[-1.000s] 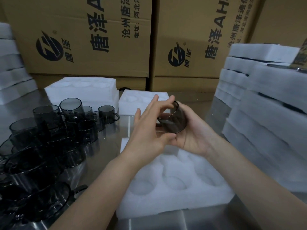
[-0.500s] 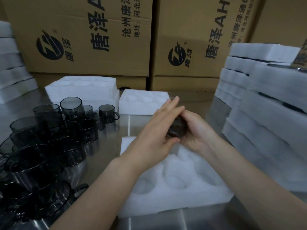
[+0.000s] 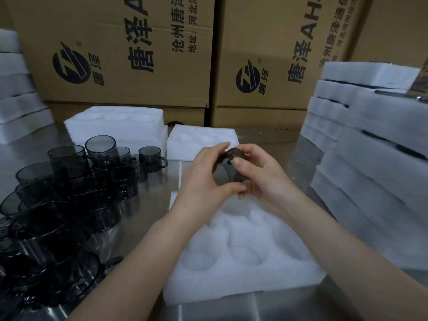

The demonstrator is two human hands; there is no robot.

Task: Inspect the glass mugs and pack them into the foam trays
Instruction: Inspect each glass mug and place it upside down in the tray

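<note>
A smoky dark glass mug (image 3: 225, 169) is held up between both hands above the far end of a white foam tray (image 3: 243, 269). My left hand (image 3: 206, 179) curls round its left side, thumb below and fingers over the rim. My right hand (image 3: 261, 176) grips it from the right, thumb on the handle side. The mug is mostly hidden by the fingers. The tray's round pockets that show hold nothing. Several more dark glass mugs (image 3: 69, 186) stand crowded on the left of the metal table (image 3: 150, 205).
Two more foam trays (image 3: 115, 123) (image 3: 203, 140) lie at the back of the table. Tall stacks of foam trays (image 3: 375, 144) stand close on the right, another stack (image 3: 16, 98) at far left. Large printed cardboard boxes (image 3: 139, 54) wall off the back.
The mug has been turned between the hands. My left hand went from covering it with straight fingers to curling round its left side; the right thumb now shows on top.
</note>
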